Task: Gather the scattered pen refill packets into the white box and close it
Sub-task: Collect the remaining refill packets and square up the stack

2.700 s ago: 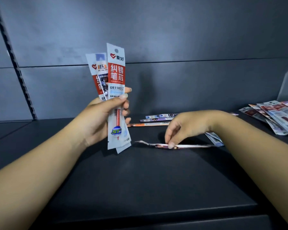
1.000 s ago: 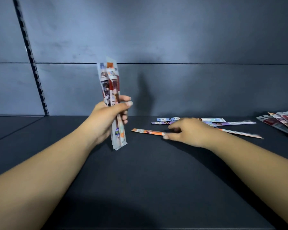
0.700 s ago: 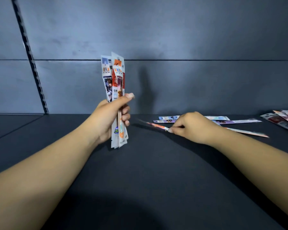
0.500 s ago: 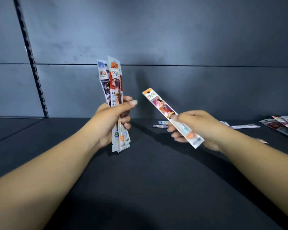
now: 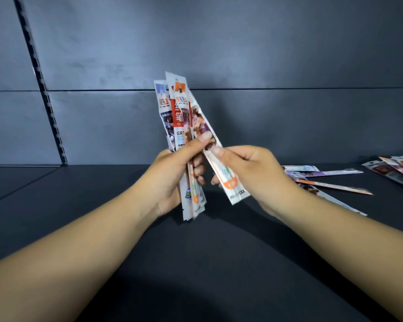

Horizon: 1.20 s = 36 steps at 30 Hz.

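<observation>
Several loose packets [image 5: 323, 176] lie on the bench [image 5: 219, 263] right of both grips. Left hand [image 5: 172, 180] clamps the bundle [image 5: 180, 126]; right hand [image 5: 249, 175], which pinches one packet [image 5: 226, 180], has now brought it against the bundle.

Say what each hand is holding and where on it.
Left hand grips a bunch of refill packets around their middle. Right hand pinches one more packet at mid-length, its upper part against the bunch.

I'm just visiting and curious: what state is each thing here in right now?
Left hand: grips a bundle of packets, upright.
Right hand: pinches an orange packet, tilted against the bundle.
Loose packets: flat on the dark shelf.
Far-right pile: overlapping, flat.
</observation>
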Motion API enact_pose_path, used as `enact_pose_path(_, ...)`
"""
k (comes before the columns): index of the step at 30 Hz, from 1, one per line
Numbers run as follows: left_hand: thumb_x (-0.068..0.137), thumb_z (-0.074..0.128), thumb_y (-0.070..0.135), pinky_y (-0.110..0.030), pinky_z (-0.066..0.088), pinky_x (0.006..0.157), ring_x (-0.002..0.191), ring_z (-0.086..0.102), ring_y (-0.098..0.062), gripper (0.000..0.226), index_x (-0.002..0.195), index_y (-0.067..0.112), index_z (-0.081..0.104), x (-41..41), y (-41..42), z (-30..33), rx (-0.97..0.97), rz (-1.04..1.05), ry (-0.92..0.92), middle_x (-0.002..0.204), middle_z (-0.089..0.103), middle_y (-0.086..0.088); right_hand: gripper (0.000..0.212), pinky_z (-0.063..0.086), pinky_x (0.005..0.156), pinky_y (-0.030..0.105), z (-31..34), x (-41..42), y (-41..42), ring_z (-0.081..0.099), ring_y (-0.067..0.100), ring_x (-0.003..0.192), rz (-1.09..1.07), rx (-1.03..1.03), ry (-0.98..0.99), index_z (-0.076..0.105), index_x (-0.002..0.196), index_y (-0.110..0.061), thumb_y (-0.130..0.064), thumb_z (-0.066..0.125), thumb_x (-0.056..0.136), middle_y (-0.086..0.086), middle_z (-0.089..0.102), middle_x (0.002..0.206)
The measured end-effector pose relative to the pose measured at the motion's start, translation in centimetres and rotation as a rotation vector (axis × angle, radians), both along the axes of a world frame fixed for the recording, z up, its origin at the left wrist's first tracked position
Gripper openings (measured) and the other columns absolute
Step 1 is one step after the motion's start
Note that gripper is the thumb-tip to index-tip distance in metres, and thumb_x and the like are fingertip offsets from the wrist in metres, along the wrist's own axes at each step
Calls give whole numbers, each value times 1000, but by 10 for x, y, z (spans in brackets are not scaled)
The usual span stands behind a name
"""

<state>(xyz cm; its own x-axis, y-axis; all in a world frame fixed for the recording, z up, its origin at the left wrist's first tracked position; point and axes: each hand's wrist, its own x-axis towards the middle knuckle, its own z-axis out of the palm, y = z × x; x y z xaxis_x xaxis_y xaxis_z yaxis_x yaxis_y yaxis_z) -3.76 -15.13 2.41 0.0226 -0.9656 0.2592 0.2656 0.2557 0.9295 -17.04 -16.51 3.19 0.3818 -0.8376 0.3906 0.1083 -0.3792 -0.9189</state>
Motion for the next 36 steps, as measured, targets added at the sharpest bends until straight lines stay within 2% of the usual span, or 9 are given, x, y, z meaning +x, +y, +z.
enact_pose_path(5, 63, 63, 44, -20, 37, 48, 43, 40, -7, 24, 68, 20, 62, 3, 6, 5, 10, -64, 101, 47, 40, 6, 26, 52, 49, 19, 2, -3, -2, 57, 7, 39, 76, 112, -63, 64, 65, -8, -25, 57, 82, -2, 65, 49)
enact_pose_path(10, 52, 73, 49, -26, 55, 54, 50, 63, -14, 40, 72, 14, 67, -5, 13, 4, 5, -152, 87, 50, 60, 1, 32, 57, 65, 32, -7, 5, 0, 64, 19, 56, 129, 137, 188, 61, 63, -5, -33, 62, 79, 8, 68, 63)
enact_pose_path(12, 58, 64, 42, -22, 52, 50, 45, 59, -10, 26, 60, 16, 63, -4, 10, 3, 15, -67, 56, 48, 58, 5, 43, 54, 72, 34, -9, 2, -4, 61, 22, 65, 78, 92, 320, 62, 73, 4, -39, 59, 80, 15, 65, 72)
enact_pose_path(16, 61, 64, 41, -21, 47, 48, 40, 51, -9, 27, 52, 18, 54, -4, 6, -3, 3, 31, -64, 47, 49, 5, 45, 44, 58, 22, -3, -10, -10, 55, 9, 56, 36, -27, 713, 66, 72, -12, -53, 50, 82, -6, 66, 68)
enact_pose_path(21, 59, 66, 43, -26, 43, 62, 48, 49, -8, 28, 55, 20, 51, -10, 2, -6, 0, 141, -129, 57, 48, 5, 26, 39, 62, 25, 17, -74, -48, 53, 18, 72, -329, -129, 865, 70, 81, -14, -39, 62, 80, 4, 61, 76)
enact_pose_path(25, 79, 62, 32, -27, 47, 72, 67, 57, -9, 23, 60, 20, 61, -26, 1, -2, -52, 145, -214, 69, 61, 3, 28, 34, 78, 23, 14, -112, -70, 55, 21, 96, -462, -82, 871, 69, 97, -11, -33, 65, 80, 8, 66, 104)
enact_pose_path(30, 84, 59, 31, -30, 51, 59, 42, 47, -13, 31, 59, 14, 53, -48, -2, 8, -5, 14, -227, 41, 48, 1, 45, 34, 89, 27, 5, -129, -82, 52, 24, 114, -454, 23, 995, 62, 112, -11, -44, 60, 81, 9, 60, 119)
enact_pose_path(33, 84, 59, 35, -27, 44, 49, 39, 40, -14, 31, 65, 13, 49, -60, -12, 7, 11, 25, -207, 39, 42, 1, 52, 38, 93, 31, -2, -131, -86, 54, 24, 107, -424, 84, 1250, 64, 107, -10, -54, 56, 80, 9, 60, 116)
enact_pose_path(36, 84, 59, 36, -28, 40, 49, 37, 39, -14, 31, 66, 13, 49, -67, -26, 2, 45, 37, -190, 37, 40, 2, 33, 41, 81, 28, -2, -132, -94, 53, 21, 86, -466, 52, 1280, 68, 86, -10, -42, 62, 80, 10, 61, 92)
